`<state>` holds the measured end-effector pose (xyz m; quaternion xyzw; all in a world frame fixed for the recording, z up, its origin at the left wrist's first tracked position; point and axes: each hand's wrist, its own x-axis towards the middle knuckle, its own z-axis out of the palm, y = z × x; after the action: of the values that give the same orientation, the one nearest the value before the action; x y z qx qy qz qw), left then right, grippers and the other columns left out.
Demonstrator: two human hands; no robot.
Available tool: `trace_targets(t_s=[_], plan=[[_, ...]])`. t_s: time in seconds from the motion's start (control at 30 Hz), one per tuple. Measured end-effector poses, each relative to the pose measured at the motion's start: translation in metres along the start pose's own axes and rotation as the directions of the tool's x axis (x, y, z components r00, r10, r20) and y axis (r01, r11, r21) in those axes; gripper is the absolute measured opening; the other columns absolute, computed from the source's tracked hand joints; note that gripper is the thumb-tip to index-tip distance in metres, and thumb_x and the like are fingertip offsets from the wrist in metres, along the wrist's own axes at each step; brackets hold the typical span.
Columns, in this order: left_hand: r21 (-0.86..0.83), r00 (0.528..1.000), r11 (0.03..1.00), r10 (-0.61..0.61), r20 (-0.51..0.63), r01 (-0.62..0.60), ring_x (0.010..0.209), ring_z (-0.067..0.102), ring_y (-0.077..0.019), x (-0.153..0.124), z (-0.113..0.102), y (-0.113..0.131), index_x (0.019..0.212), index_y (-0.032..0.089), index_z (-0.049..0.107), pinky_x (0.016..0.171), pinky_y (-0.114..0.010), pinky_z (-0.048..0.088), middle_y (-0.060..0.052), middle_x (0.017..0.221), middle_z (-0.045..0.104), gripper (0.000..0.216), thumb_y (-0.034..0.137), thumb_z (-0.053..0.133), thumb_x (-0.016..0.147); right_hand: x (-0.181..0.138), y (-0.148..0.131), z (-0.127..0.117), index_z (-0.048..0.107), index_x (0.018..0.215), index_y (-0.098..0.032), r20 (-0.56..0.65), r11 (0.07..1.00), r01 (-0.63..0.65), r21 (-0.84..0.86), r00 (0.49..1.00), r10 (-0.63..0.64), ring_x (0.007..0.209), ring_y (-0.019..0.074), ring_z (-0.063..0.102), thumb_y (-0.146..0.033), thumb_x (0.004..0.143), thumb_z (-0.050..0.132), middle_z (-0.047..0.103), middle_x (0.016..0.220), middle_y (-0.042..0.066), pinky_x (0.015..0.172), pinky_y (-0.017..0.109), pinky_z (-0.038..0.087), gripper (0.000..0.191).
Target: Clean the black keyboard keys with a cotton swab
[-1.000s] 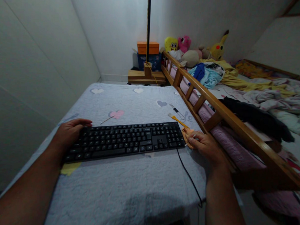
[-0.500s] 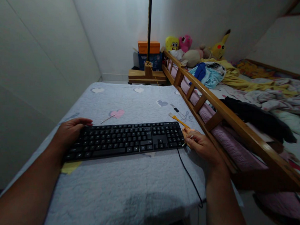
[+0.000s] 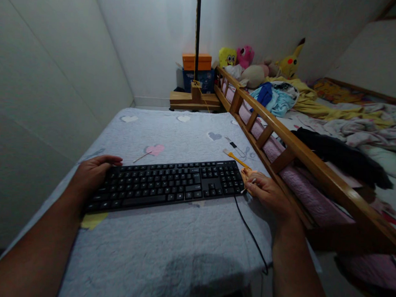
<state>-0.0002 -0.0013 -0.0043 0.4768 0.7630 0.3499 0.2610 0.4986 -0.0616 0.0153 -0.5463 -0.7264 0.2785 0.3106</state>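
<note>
A black keyboard point(image 3: 164, 185) lies across the bed-like surface, slightly tilted in view. My left hand point(image 3: 93, 174) is closed around its left end, thumb over the top corner. At the opposite end, my right hand point(image 3: 267, 190) pinches a cotton swab point(image 3: 254, 181) whose white tips show on either side of the fingers. Beneath those fingers is a piece of orange cloth point(image 3: 245, 172), partly hidden, beside the keypad. Behind it lies a yellow-handled brush point(image 3: 238, 159). Another cotton swab point(image 3: 142, 157) rests beyond the keyboard, near a pink heart print.
The keyboard's cable point(image 3: 249, 231) runs toward the near edge. A thin metal item with a black band point(image 3: 233, 145) lies beyond the brush. A wooden bed rail point(image 3: 284, 140) borders the right side, with clothes and plush toys behind it. Boxes point(image 3: 197, 62) stand at the back.
</note>
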Motion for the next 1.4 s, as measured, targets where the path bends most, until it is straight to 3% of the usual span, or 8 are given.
trace_targets(t_s=[0.2,0.43,0.7,1.0,1.17,1.4], plan=[[-0.007,0.999,1.0,0.03,0.012,-0.03,0.101,0.071,-0.0327,0.004,-0.001,-0.005,0.09,0.019,0.074,0.101,-0.047,0.051,-0.009,0.098,0.079,0.036,0.031,0.056,0.061,0.001,0.001,0.002,0.06,0.064,-0.024,-0.006,0.999,0.037,0.017,0.999,-0.037,0.1,0.0276,0.062,-0.034,0.089,0.057,0.066,0.078,0.005,0.098,0.042,0.045,0.027],[-0.009,1.0,1.0,0.004,0.008,-0.004,0.1,0.071,-0.032,0.003,0.0,-0.003,0.09,0.02,0.074,0.1,-0.046,0.052,-0.009,0.096,0.079,0.035,0.03,0.056,0.062,0.003,-0.004,0.006,0.062,0.065,-0.024,0.01,0.998,0.058,0.002,0.998,-0.058,0.088,0.0244,0.061,-0.032,0.09,0.056,0.063,0.074,0.003,0.098,0.043,0.043,0.027],[0.006,1.0,1.0,0.009,-0.003,-0.009,0.101,0.07,-0.0305,0.002,0.0,-0.003,0.091,0.02,0.074,0.101,-0.045,0.05,-0.007,0.097,0.079,0.036,0.031,0.055,0.061,0.006,0.002,0.016,0.065,0.07,-0.023,0.019,0.988,0.152,-0.039,0.988,-0.151,0.09,0.0239,0.059,-0.028,0.091,0.057,0.062,0.075,0.003,0.099,0.045,0.039,0.023],[-0.007,1.0,1.0,0.009,-0.001,-0.009,0.099,0.07,-0.031,0.005,0.001,-0.009,0.091,0.02,0.074,0.101,-0.046,0.05,-0.006,0.094,0.079,0.037,0.033,0.056,0.061,0.007,-0.001,0.017,0.064,0.071,-0.023,0.026,0.98,0.192,-0.042,0.981,-0.191,0.085,0.0223,0.058,-0.025,0.092,0.057,0.061,0.074,0.002,0.095,0.044,0.041,0.023],[-0.021,1.0,0.999,-0.028,-0.005,0.028,0.099,0.07,-0.031,0.002,0.001,-0.002,0.091,0.021,0.073,0.1,-0.046,0.051,-0.006,0.094,0.079,0.037,0.032,0.056,0.06,0.008,-0.006,0.02,0.064,0.071,-0.022,0.043,0.975,0.216,-0.048,0.976,-0.214,0.081,0.0202,0.057,-0.022,0.093,0.056,0.062,0.075,0.002,0.085,0.038,0.042,0.023],[-0.029,1.0,0.999,-0.021,-0.014,0.02,0.1,0.07,-0.0316,-0.003,0.001,0.005,0.087,0.021,0.073,0.1,-0.046,0.052,-0.007,0.093,0.079,0.035,0.031,0.055,0.058,0.01,-0.009,0.025,0.063,0.073,-0.022,0.077,0.966,0.251,-0.058,0.966,-0.246,0.078,0.0194,0.057,-0.023,0.096,0.054,0.062,0.074,0.002,0.086,0.04,0.04,0.024]])
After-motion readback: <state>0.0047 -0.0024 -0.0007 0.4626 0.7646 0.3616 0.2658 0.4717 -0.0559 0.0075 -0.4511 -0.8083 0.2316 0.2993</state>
